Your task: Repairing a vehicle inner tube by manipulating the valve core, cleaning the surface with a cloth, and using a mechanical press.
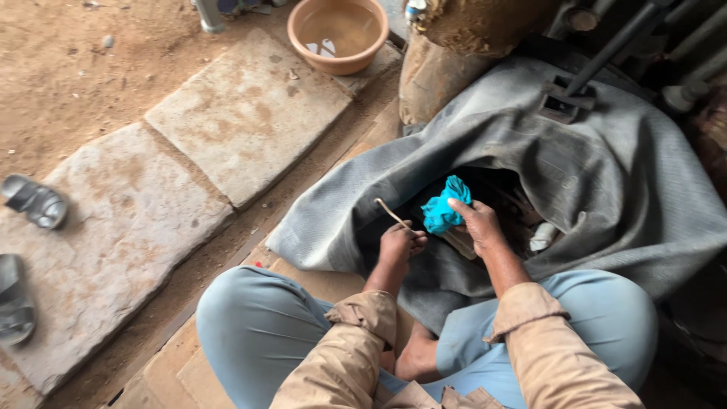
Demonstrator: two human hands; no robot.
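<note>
A thin wooden stick (392, 213) is pinched in the closed left hand (399, 244), its free end angled up and to the left, while a bunched turquoise cloth (445, 206) is gripped in the right hand (478, 224); both are held close together over the dark hollow of a grey rubber sheet (606, 174) draped in front of the crossed legs. The slender stick could snap if it is levered hard, and the cloth, held only at one end, could slip into the hollow.
</note>
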